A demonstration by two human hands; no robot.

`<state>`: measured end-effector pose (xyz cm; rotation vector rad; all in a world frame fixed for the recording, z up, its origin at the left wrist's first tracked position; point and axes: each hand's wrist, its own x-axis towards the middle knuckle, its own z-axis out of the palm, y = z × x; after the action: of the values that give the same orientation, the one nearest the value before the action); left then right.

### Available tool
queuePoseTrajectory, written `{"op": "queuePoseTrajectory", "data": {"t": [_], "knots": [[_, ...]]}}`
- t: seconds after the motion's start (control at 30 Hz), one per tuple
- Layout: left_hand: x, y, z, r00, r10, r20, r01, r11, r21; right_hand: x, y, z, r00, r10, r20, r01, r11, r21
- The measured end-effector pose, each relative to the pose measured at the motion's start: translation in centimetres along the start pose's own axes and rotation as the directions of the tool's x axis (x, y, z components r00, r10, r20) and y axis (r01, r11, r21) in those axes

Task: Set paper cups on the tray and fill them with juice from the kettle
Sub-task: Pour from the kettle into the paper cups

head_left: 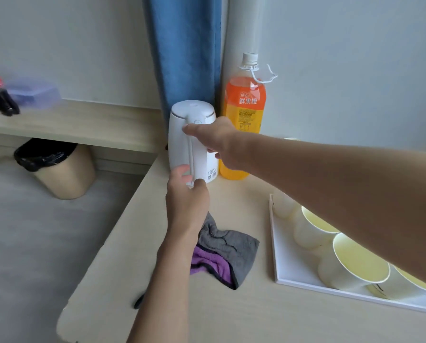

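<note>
1. Head view: the white plastic electric kettle (179,134) stands upright at the back of the pale wooden counter (231,313). The right hand (216,142) wraps its fingers (189,128) round the upper handle, thumb toward the lid button, probably to control the tilt.
2. The left hand (186,196) pinches the handle's lower end, likely to share the weight.
3. Right of both hands, under the right forearm, white paper cups (360,263) sit on the white rectangular tray (285,263), pale yellow inside and seemingly filled.
4. The orange juice bottle (245,105) stands just behind the right fingers.
5. A grey-and-purple cloth (229,253) lies beside the left wrist, handy for spills.
</note>
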<state>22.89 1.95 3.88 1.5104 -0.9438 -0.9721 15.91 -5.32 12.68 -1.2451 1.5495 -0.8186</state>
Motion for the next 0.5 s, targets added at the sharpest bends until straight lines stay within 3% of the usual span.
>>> {"op": "queuePoseTrajectory", "data": {"t": [0.13, 0.3, 0.5], "knots": [[1.0, -0.8, -1.0, 0.996, -0.034, 0.085, 0.032, 0.999, 0.029, 1.9, -0.8, 1.6, 0.997, 0.045, -0.070, -0.039, 0.996, 0.078], [1.8, -1.4, -1.8, 0.995, -0.053, 0.090, 0.049, 0.998, 0.039, 3.8, -0.2, 2.9, 0.987, 0.160, -0.027, -0.154, 0.975, 0.161], [1.6, -1.2, -1.9, 0.996, -0.023, 0.088, 0.019, 0.999, 0.045, 4.2, 1.1, 3.6, 0.985, 0.108, -0.135, -0.085, 0.983, 0.162]]}}
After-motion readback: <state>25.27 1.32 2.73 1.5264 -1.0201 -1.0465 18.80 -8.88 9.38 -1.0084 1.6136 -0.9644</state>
